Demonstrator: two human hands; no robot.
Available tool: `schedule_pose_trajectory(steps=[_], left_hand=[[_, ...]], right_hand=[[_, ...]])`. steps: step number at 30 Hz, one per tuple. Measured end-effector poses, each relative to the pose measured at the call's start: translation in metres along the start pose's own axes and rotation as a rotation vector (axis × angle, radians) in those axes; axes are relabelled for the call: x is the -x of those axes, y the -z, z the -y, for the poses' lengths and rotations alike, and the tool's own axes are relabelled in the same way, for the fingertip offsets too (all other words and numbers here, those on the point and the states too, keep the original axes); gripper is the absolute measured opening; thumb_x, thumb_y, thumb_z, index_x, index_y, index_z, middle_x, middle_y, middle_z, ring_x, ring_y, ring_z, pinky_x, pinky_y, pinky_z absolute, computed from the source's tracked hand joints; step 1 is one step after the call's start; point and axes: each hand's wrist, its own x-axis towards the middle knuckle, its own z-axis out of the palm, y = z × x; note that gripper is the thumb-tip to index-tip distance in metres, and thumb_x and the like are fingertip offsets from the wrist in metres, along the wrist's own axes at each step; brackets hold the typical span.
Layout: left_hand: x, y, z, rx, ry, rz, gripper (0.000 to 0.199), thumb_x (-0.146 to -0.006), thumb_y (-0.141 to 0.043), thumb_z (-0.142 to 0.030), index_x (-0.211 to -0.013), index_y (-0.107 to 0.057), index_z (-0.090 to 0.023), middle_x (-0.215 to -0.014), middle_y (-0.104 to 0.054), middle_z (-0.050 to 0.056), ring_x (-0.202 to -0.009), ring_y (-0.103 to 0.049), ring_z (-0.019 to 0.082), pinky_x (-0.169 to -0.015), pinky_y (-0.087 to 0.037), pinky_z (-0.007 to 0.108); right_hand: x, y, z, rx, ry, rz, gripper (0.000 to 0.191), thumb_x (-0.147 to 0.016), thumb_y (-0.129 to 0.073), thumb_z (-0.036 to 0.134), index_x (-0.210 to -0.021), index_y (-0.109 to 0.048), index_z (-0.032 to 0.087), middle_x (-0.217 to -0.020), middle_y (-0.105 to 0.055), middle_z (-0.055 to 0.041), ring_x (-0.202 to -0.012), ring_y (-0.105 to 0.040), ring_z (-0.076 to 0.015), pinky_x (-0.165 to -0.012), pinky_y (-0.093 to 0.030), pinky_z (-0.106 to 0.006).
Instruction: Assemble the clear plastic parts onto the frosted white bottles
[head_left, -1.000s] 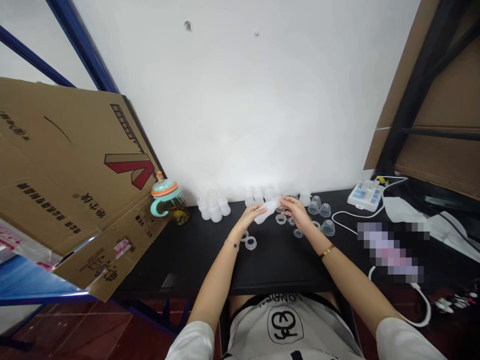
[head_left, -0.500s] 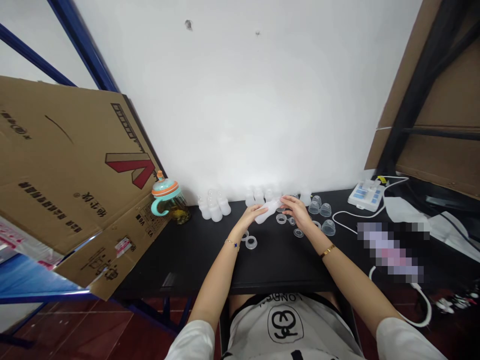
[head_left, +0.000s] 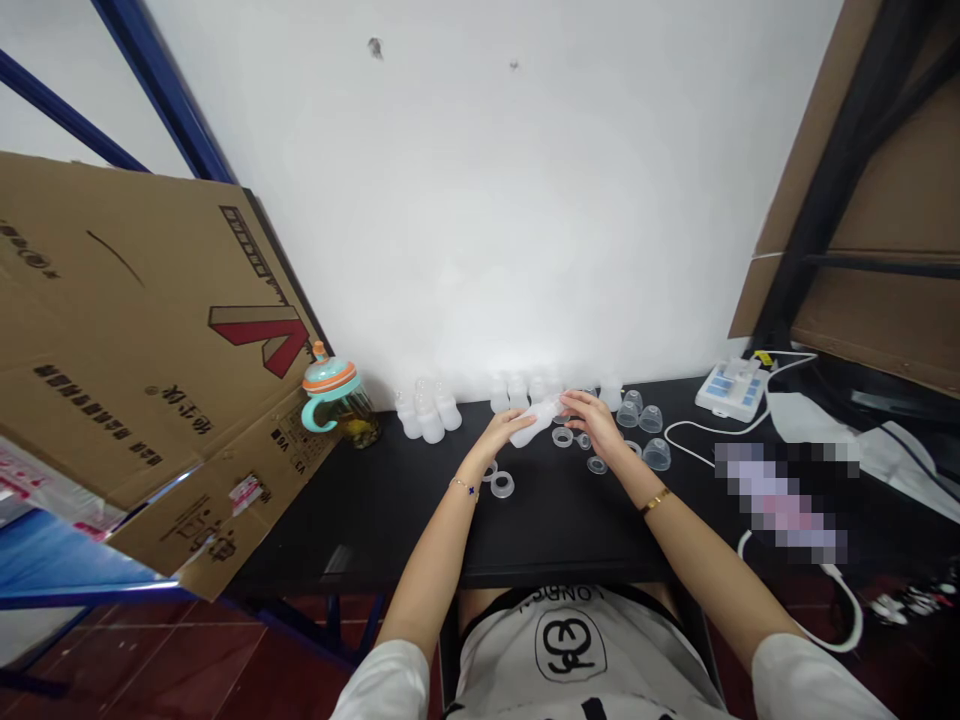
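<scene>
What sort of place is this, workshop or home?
Probably a makeshift assembly or packing bench, not a kitchen: rows of translucent plastic bottles and clear domes on a black table, beside a cardboard carton and blue steel shelving.

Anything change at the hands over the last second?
Almost nothing visible. The translucent plastic bottle stays between the left hand and right hand; neither lets go. The clear cups and clear rings on the black table haven't moved.
</scene>
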Motion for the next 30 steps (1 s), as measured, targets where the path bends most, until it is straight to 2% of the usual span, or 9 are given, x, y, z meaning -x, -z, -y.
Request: schedule_pose_trajectory(steps=[20, 30], left_hand=[[-0.0013, 0.0007, 0.0008, 0.014, 0.007, -0.006, 0.054, -0.075, -0.080, -0.055, -0.108, -0.076, -0.012, -0.082, -0.072, 0.007, -0.072, -0.061, 0.017, -0.067, -0.041, 0.028], [0.0005, -0.0002, -0.0034, 0.010, 0.016, -0.005, 0.056, -0.075, -0.080, -0.055, -0.110, -0.076, -0.012, -0.084, -0.073, 0.008, -0.075, -0.062, 0.019, -0.067, -0.041, 0.028]], right_hand=[[0.0017, 0.0003, 0.0021, 0.030, 0.018, 0.025, 0.031, -0.068, -0.087, 0.035, -0.090, -0.073, 0.020, -0.088, -0.074, -0.0041, -0.071, -0.069, -0.0146, -0.055, -0.057, -0.021], [0.0014, 0.0002, 0.0019, 0.023, 0.012, 0.021, 0.032, -0.066, -0.088, 0.035, -0.091, -0.074, 0.019, -0.090, -0.074, -0.0041, -0.072, -0.070, -0.0147, -0.056, -0.057, -0.021]])
